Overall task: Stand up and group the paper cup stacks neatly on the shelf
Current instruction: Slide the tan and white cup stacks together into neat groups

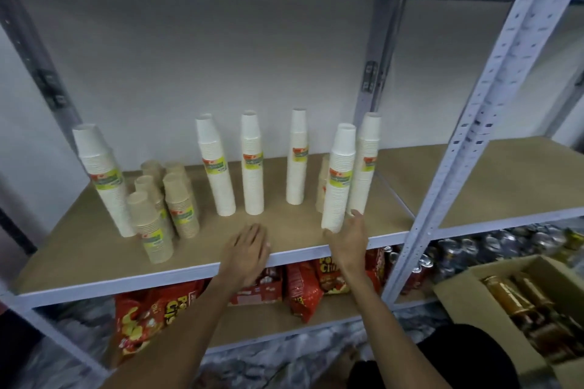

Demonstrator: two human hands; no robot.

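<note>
Steadying the tall white paper cup stack [339, 177] upright: my right hand [349, 240] brackets its base, fingers spread, not clasped; my left hand [249, 246], flat and empty, hovers just leftward.

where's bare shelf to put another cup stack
Bare board right of the rightmost white stack, up to the rack post. Front strip between the brown stacks and the left hand too. Crowded among the brown stacks at left.
</note>
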